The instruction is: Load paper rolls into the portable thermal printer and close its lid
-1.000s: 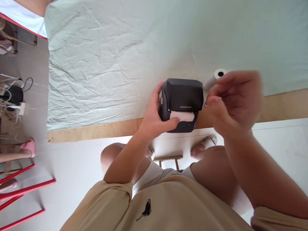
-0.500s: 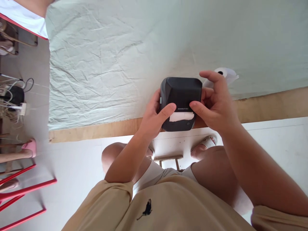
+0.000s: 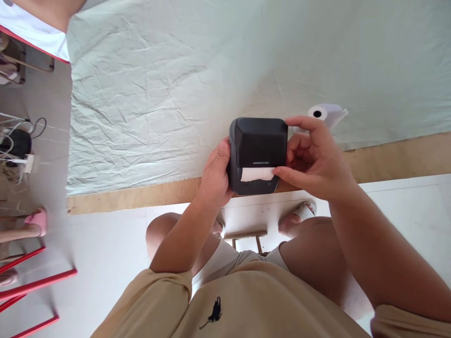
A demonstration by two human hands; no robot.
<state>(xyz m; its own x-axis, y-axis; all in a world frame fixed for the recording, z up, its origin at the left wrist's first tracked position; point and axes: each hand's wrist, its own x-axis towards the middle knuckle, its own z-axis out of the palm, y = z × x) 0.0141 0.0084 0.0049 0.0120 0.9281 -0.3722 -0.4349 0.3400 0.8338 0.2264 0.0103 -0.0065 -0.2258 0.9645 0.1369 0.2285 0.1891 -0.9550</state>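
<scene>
A black label printer (image 3: 262, 143) is held up over the near edge of the cloth-covered table, with a strip of white paper (image 3: 257, 174) sticking out of its front slot. My left hand (image 3: 215, 173) grips the printer's left side, its thumb along that side. On the right side, my right hand (image 3: 313, 157) touches the printer with its thumb near the end of the paper slot and its index finger at the upper right corner; its other fingers are curled. Just beyond my right hand lies a white paper roll (image 3: 318, 112) with a loose end.
The table has a pale green wrinkled cloth (image 3: 158, 94) and a bare wooden edge (image 3: 134, 196). Another person's arm (image 3: 52, 11) shows at the upper left. Red legs of a stool (image 3: 42, 281), cables and a pink slipper (image 3: 40, 220) are on the left.
The printer has shifted slightly left and down in view. My left thumb has moved off its front to the side. My right index finger has come down onto its upper corner.
</scene>
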